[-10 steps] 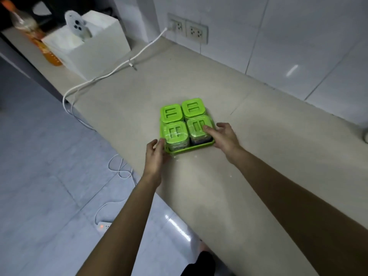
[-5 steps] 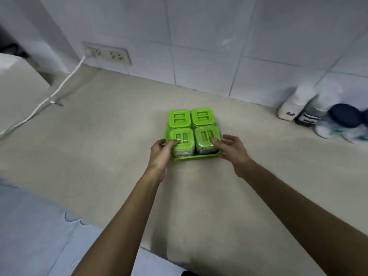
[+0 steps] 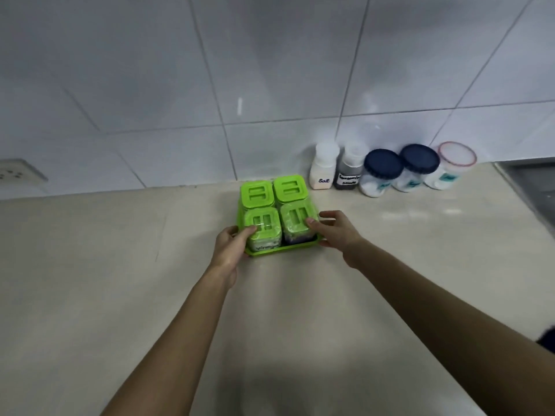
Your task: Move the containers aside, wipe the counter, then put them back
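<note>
A green tray holds several square jars with green lids and sits near the wall on the beige counter. My left hand grips the tray's left front corner, thumb on the near left jar labelled vinegar. My right hand grips the tray's right side, thumb on the near right jar's lid. Further right along the wall stand a white salt bottle, a dark sauce bottle, two blue-lidded jars and a red-rimmed clear-lidded jar.
White tiled wall runs behind the counter. A wall socket is at the far left. A metal sink edge shows at the far right. Bare counter lies to the left of the tray and toward me.
Both hands have carried the green tray to the right along the counter and closer to the wall. The row of bottles and jars has come into view beside it.
</note>
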`<state>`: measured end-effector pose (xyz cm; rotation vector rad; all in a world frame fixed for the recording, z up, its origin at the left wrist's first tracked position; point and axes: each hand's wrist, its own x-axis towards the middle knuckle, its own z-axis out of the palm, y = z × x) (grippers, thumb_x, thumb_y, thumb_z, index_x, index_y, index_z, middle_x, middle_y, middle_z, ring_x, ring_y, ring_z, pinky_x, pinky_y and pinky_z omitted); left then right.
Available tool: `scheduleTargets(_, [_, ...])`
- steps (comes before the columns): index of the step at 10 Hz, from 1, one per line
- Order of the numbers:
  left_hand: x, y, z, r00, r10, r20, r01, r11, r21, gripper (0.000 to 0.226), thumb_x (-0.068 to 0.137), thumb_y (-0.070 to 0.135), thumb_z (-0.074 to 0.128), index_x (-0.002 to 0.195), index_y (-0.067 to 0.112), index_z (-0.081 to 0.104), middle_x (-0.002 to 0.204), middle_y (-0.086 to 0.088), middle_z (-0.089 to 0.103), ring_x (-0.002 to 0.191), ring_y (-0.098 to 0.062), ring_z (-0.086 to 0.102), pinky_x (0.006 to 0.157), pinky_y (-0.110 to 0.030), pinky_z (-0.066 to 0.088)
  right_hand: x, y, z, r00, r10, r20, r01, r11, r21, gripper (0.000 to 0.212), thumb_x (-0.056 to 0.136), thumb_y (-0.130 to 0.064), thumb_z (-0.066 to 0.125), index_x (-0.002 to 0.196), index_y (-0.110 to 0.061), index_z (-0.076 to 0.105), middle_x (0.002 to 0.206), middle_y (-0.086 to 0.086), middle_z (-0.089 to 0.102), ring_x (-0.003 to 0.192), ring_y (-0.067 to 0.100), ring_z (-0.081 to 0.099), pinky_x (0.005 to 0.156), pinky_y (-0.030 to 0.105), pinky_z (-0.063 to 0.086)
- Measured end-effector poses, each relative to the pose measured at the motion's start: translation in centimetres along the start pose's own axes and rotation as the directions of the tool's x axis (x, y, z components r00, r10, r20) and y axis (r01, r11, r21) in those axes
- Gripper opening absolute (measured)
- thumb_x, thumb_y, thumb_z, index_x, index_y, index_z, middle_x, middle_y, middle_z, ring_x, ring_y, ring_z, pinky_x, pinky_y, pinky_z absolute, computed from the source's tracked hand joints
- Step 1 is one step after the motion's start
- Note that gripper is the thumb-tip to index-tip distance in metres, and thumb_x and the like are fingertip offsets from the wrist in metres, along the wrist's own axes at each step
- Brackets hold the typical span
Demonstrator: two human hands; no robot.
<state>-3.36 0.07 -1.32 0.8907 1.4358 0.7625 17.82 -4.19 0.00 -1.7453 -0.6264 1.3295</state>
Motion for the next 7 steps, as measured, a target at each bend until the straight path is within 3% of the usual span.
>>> scheduleTargets(1, [1.3,0.0,-0.1,1.0,0.022,0.01,-0.022,1.0,0.013,0.033,0.084,0.025,0.066,0.111,0.004,0.065,0.107,-0.013,0.071,0.094,-0.024,0.067,0.088,-0.043,0.053,1.3,-0.1,0.6,1.0,-0.014,-0.012,0.014,0.999,-0.04,0.053,0.082,-0.032,0.071,0.123,-0.008,0.047,0.106,0.007,0.053,0.084,0.016,0.053,0.069,0.031,0.049])
scheduleTargets(3, [4.1,1.6,0.8,0.997,0.057,0.055,-0.058,0.998,0.013,0.034,0.088,0.024,0.064,0.113,0.001,0.063,0.108,-0.014,0.071,0.089,-0.021,0.067,0.091,-0.041,0.053,4.1,-0.4,1.2,0.992,-0.068,-0.103,0.061,0.996,-0.069,0.053,0.081,-0.043,0.068,0.119,-0.01,0.051,0.111,0.005,0.057,0.095,0.021,0.056,0.09,0.045,0.051])
scheduleTargets(4, [5.3,1.5,1.2,0.998,0.056,0.037,-0.056,0.998,-0.007,0.035,0.088,0.024,0.064,0.112,0.0,0.063,0.107,-0.015,0.07,0.088,-0.022,0.067,0.092,-0.041,0.053,5.2,-0.2,1.4,0.988,-0.087,-0.125,0.072,0.99,-0.121,0.057,0.077,-0.051,0.069,0.117,-0.013,0.054,0.115,0.006,0.061,0.101,0.024,0.059,0.093,0.048,0.052])
scheduleTargets(6, [5.3,1.9,1.9,0.997,0.073,0.025,-0.074,0.997,0.014,0.031,0.087,0.028,0.065,0.104,0.002,0.066,0.099,-0.013,0.07,0.084,-0.023,0.068,0.082,-0.038,0.055,5.5,-0.5,1.0,0.988,-0.094,-0.119,0.07,0.979,-0.192,0.057,0.078,-0.054,0.066,0.114,-0.012,0.057,0.11,0.007,0.063,0.092,0.02,0.057,0.089,0.045,0.053])
scheduleTargets(7, [3.1,2.9,1.7,0.986,0.093,-0.138,-0.083,0.994,0.074,0.042,0.081,0.048,0.067,0.1,0.011,0.063,0.106,-0.009,0.066,0.101,-0.027,0.064,0.093,-0.042,0.052,3.4,-1.4,0.6,0.963,-0.188,-0.192,0.125,0.946,-0.299,0.062,0.078,-0.059,0.063,0.116,-0.012,0.054,0.115,0.008,0.06,0.1,0.023,0.056,0.093,0.044,0.05])
